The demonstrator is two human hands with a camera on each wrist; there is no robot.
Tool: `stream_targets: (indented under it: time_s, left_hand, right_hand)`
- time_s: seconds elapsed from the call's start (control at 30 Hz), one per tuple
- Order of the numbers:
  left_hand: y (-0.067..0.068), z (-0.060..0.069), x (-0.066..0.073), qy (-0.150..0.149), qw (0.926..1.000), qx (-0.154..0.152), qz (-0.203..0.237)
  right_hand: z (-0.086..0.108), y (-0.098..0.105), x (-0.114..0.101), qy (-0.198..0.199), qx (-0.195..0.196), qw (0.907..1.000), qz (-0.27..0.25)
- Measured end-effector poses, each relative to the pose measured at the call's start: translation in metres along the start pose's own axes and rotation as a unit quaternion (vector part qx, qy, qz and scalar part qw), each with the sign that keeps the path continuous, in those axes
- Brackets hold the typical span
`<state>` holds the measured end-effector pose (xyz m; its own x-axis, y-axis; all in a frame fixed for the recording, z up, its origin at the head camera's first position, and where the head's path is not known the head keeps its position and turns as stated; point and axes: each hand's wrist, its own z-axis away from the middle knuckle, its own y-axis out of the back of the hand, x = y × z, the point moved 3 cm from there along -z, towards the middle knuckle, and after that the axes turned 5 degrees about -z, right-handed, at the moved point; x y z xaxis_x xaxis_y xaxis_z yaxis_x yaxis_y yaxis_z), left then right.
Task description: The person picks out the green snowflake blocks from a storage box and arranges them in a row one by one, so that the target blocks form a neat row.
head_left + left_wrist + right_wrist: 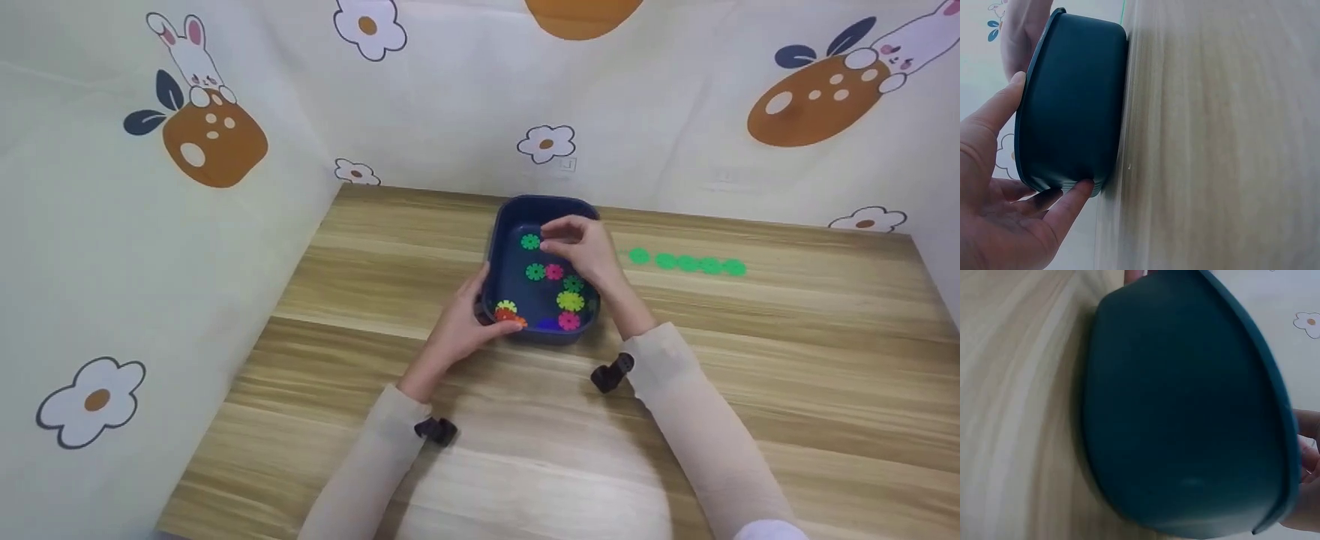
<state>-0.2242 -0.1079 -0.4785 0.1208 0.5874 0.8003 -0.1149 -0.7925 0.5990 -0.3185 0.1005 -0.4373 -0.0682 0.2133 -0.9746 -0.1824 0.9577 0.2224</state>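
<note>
One deep, dark blue tub [512, 262] is standing on the desk [337, 390], and its wall is hiding the contents from both wrist views. The left hand [461, 326] is gripping the tub's near left corner, its thumb lying at the rim and its fingers curling round the outside, where the head view is losing most of them. The right hand [589, 247] is hovering over the inside, thumb and forefinger bending towards each other with a small gap showing; whether they are pinching anything is impossible to tell. It is covering part of the tub's right side, and the right wrist view is catching only a cut-off portion of it.

A green disc [530, 241] is lying just beside those fingertips. Below it, another green disc [535, 272] is touching a pink disc [553, 272]. A yellow disc [571, 301] is resting near the right wall, while a blue piece [548, 324] is blurring into the shadowed near end. The left thumb is partly masking orange pieces [504, 316].

Right of the tub, five notched, flat green discs [688, 263] are forming a row. The tub is looking smooth and plastic, with rounded corners; the desk is showing streaky wood grain.
</note>
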Motion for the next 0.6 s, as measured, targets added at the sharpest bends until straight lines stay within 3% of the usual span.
stream_targets:
  time_s: [0.17, 0.33, 0.6]
  left_hand:
    - [-0.001, 0.000, 0.000, -0.005, 1.0000, -0.002, 0.001]
    - [-0.001, 0.000, -0.001, -0.006, 1.0000, -0.005, -0.002]
    - [0.000, 0.001, -0.001, 0.003, 1.0000, -0.005, 0.002]
  right_hand:
    - [-0.001, -0.015, 0.006, -0.014, -0.014, 0.9997, 0.012]
    - [-0.008, -0.021, 0.019, -0.039, -0.031, 0.9971, 0.058]
    - [-0.009, -0.029, 0.027, -0.112, -0.086, 0.9776, 0.156]
